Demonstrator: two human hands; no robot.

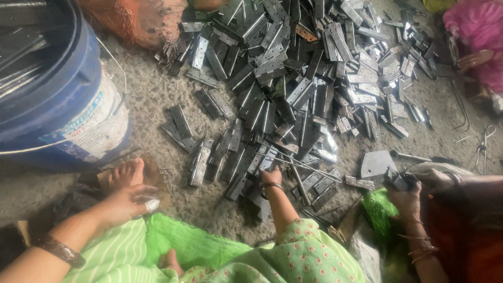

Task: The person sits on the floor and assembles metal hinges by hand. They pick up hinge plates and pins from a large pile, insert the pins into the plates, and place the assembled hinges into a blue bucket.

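Head view, blue drum (pixel 57 94): stands at far left, clear of the metal heap.
Left hand (pixel 126 202): curled loosely beside a bare foot (pixel 126 173), pinching a small pale piece (pixel 152 205), likely held ready.
Right hand (pixel 271 177): reaching into the hinge pile (pixel 293 89); grip hidden, cannot tell.
Thin rod (pixel 306 166): long axis slanting right and slightly down from that hand.
Co-worker's hands (pixel 414 188): holding a dark hinge, far right.

We sat on a rough grey concrete floor (pixel 157 99) in dim, flat light. A blue plastic drum (pixel 50 89) stood at ten o'clock, an orange mesh sack (pixel 133 21) at eleven, and pink cloth (pixel 474 31) at two.
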